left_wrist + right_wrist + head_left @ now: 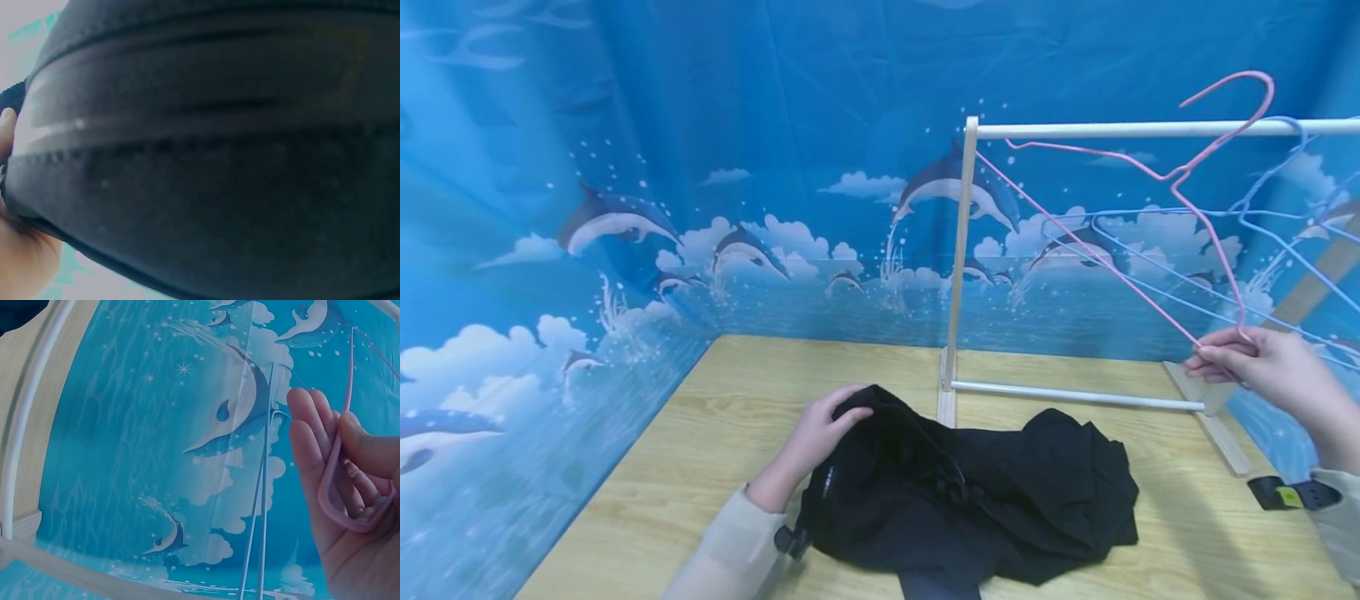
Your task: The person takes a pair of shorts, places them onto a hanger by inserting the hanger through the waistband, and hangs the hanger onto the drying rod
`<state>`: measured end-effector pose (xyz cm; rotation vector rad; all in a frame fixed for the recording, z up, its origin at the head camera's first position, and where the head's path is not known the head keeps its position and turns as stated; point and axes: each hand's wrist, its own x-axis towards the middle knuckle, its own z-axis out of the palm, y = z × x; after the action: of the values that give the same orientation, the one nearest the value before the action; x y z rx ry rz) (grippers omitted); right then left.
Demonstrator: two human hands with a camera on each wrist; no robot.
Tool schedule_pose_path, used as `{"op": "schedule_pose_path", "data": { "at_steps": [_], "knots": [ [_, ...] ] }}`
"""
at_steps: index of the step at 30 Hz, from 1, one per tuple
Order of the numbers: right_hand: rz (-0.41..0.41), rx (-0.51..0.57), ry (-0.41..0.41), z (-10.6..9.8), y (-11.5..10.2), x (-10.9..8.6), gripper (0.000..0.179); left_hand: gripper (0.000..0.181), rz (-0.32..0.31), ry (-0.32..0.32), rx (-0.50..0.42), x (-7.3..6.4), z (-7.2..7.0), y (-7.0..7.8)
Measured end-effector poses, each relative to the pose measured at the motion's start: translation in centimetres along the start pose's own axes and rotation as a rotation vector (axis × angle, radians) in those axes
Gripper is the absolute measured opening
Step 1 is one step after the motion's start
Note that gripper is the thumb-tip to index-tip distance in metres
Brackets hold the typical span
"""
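A crumpled black garment (1045,492) lies on the wooden table. My left hand (816,429) grips its raised edge at the left end, thumb on top, and the cloth bulges up there. Black fabric (219,200) fills most of the left wrist view, with part of the left hand (28,262) at the side. Up at the right, my right hand (1273,362) pinches a pink wire hanger (1182,173) by one lower corner, its hook pointing upward. In the right wrist view, the hanger's rounded corner (350,524) lies across the palm.
A rack with a white top rail (1112,130), wooden posts and a lower white bar (1075,397) stands on the table (775,367) at the back right. Blue wire hangers (1255,192) hang on it, behind the pink one. A blue dolphin-print curtain (820,167) surrounds the table.
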<state>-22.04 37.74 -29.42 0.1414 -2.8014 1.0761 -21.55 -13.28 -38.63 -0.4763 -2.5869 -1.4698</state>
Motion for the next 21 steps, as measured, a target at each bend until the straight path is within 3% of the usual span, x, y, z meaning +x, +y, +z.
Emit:
{"op": "schedule_pose_path", "data": {
  "at_steps": [15, 18, 21],
  "knots": [
    [-0.015, -0.017, 0.056, -0.7, 0.8, -1.4, 0.036, 0.033, 0.02, 0.008, 0.015, 0.0, 0.1, -0.1],
    [-0.017, 0.018, 0.048, -0.8, 1.4, -1.6, 0.035, 0.033, 0.015, 0.008, 0.014, 0.0, 0.1, -0.1],
    [-0.034, 0.111, 0.045, -0.9, 2.0, -1.9, 0.022, 0.033, 0.017, 0.012, 0.01, 0.0, 0.1, -0.1]
  ]
}}
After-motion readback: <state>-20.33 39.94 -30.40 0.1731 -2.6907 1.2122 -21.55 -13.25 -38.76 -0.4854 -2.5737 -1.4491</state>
